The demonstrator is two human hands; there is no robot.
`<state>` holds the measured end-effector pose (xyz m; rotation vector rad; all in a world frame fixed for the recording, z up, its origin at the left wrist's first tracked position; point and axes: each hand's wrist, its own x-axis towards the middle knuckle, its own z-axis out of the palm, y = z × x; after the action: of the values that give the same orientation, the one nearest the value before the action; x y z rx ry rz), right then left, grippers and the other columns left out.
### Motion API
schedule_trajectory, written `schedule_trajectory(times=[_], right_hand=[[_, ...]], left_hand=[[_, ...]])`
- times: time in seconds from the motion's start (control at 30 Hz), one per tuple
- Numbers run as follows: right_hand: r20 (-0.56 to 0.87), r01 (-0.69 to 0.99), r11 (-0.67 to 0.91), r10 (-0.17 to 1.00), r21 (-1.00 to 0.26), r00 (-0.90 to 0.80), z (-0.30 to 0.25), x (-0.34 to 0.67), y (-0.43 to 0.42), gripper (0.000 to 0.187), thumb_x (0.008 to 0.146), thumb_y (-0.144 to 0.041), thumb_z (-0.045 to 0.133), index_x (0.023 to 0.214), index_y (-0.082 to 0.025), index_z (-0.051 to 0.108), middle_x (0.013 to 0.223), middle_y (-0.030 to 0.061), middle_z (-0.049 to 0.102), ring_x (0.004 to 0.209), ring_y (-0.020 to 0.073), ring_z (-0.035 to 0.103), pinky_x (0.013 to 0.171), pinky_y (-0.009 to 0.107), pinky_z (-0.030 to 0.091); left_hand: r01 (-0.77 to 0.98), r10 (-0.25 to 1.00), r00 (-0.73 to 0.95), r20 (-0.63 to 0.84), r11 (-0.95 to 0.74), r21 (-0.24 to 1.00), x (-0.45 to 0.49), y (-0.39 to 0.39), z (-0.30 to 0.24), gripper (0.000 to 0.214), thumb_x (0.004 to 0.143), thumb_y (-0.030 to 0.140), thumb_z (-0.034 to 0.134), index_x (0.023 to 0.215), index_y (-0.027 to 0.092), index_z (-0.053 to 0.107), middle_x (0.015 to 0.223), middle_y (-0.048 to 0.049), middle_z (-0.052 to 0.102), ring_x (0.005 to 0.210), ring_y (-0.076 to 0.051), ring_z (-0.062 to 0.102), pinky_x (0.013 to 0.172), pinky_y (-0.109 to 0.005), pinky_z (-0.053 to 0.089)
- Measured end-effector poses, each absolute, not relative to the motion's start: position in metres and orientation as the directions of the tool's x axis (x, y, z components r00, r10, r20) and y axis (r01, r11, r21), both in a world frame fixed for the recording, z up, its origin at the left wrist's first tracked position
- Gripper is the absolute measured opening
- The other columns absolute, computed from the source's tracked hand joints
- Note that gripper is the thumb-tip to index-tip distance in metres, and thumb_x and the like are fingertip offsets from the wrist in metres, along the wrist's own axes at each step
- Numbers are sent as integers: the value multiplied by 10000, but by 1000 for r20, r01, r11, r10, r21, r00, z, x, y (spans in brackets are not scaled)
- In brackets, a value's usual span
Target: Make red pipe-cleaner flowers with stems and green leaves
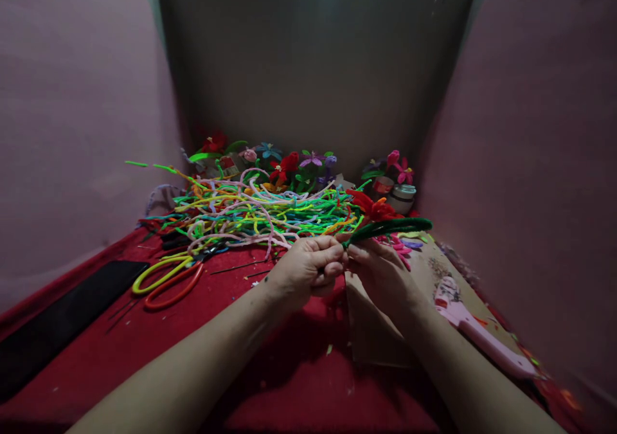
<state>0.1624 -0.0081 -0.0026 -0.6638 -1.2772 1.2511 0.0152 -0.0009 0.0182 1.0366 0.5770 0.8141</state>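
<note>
At the left of the red-covered bench (231,350), the scissors (197,273) lie just beside a heap of fuzzy wires (270,212); working a little above both should stop a loose strand catching in the grip.

Next comes the left hand (308,267), fingers curled in and thumb pressed down, pinching the near end of the dark green fuzzy wire (390,228). That pinch is best used as the anchor, tight to the end, while the other hand does any bending. Small, even turns would likely be kinder to the core than one hard twist, and would flatten less of the pile.

From between the two hands the dark green fuzzy wire runs out to the right as a long, narrow loop. A red flower (373,206) shows just behind it; in this dim light I cannot tell whether the two are joined.

The right hand (383,273) is partly closed, its fingertips nipping the wire beside the left hand's, the other fingers lying more loosely under the loop. A light touch there should steady it without crushing.

Farther right, a pink-handled tool (486,344) lies on cardboard (475,292), apart from the work.
</note>
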Motion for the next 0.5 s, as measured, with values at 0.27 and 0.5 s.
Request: schedule_trajectory(times=[0.27,0.5], right_hand=[[387,-198,364,917,-910,-95,-1,157,-7,165,759,-229,547,841,-274,684,839,12,677,822,197,602,778,341,469],[499,213,504,863,-837,-79,8,162,-17,253,620,-119,594,796,-264,703,831,24,688,804,211,602,702,322,490]], left_hand=[[-88,835,550,-8,67,994,15,-1,18,205,838,321,455,714,165,505,493,73,360,352,-35,207,353,-165,188],[459,760,366,538,-650,606,16,2,-3,147,810,201,476,853,169,613,690,-16,560,643,-127,503,603,-235,353]])
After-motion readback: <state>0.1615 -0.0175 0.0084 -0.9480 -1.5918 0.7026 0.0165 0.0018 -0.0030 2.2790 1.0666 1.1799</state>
